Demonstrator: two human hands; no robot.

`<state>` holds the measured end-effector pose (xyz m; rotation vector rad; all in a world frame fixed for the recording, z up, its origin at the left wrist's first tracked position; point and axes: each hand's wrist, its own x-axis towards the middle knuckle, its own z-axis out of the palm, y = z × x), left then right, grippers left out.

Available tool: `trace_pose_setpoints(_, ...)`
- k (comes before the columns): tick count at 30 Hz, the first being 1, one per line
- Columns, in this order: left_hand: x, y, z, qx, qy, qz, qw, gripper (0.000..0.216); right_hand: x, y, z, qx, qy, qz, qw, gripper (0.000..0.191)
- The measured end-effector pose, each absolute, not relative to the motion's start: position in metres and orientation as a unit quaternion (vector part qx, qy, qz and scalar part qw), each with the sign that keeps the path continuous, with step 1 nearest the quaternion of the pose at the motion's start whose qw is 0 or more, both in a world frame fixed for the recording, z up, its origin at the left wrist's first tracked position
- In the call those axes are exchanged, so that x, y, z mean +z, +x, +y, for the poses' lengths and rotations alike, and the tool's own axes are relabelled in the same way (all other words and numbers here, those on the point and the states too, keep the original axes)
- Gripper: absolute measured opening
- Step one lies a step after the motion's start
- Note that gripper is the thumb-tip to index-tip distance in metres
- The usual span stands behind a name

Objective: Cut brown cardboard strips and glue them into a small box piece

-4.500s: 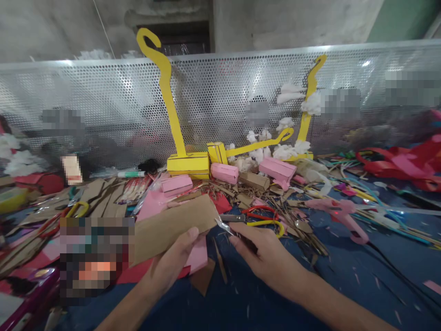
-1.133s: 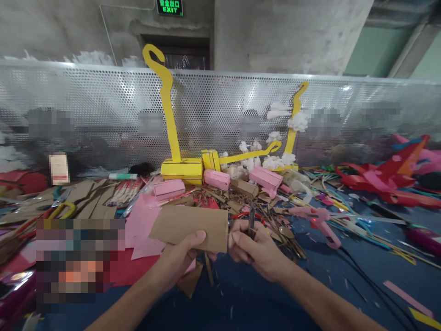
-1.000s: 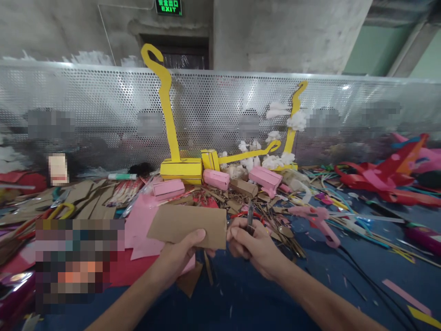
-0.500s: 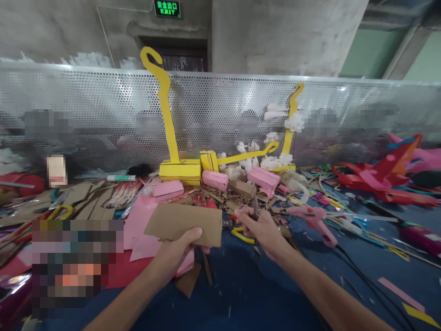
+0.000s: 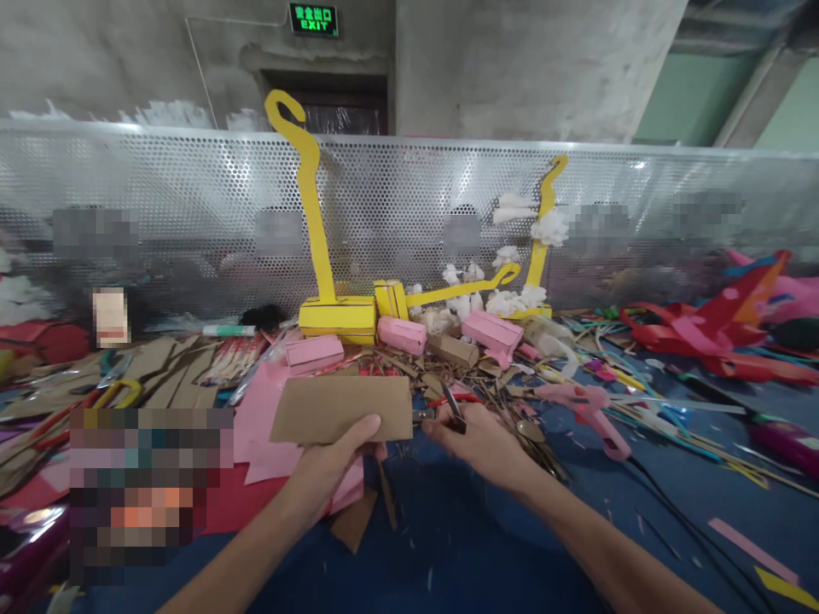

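A brown rectangle of cardboard (image 5: 342,405) is in my left hand (image 5: 349,448), the thumb flat on its face and the other fingers beneath. My right hand (image 5: 479,439) is closed, with a slim dark pen-like tool (image 5: 454,408) sticking up between its fingers. Under and behind those fingers lie scissors with a red handle loop (image 5: 461,398); their metal end points toward the cardboard's right edge. Whether the right fingers also grip the scissors I cannot tell.
Pink cardboard boxes (image 5: 491,334) and yellow hooked shapes (image 5: 310,213) stand along the perforated metal panel (image 5: 397,196). A pink glue gun (image 5: 589,409) with a black cord lies to the right. Pink sheets (image 5: 259,426) and cardboard scraps (image 5: 355,520) are around the left hand.
My right hand has come down and slightly left onto the scissors, covering their yellow handle. The pen-like tool now leans left. The cardboard in my left hand is tipped flatter.
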<state>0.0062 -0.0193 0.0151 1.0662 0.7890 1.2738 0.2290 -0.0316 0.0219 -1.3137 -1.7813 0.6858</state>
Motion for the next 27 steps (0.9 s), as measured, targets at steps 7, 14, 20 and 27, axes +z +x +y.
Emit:
trace_pose_setpoints(7, 0.025, 0.006, -0.015, 0.591, 0.437, 0.327, 0.594, 0.023, 0.014, 0.244, -0.018, 0.16, -0.537, -0.723, 0.405, 0.034)
trace_pose_setpoints(14, 0.025, 0.007, -0.016, 0.598, 0.443, 0.333, 0.58, 0.025, 0.019, 0.266, -0.004, 0.026, -0.605, -0.728, 0.322, 0.039)
trace_pose_setpoints(20, 0.02, 0.002, -0.011, 0.579, 0.482, 0.353, 0.555, 0.024, 0.024, 0.26, -0.018, 0.048, -0.57, -0.796, 0.198, 0.027)
trace_pose_setpoints(27, 0.021, -0.001, -0.009, 0.585, 0.488, 0.377, 0.526, 0.025, 0.021, 0.274, -0.011, 0.1, -0.537, -0.823, 0.154, 0.033)
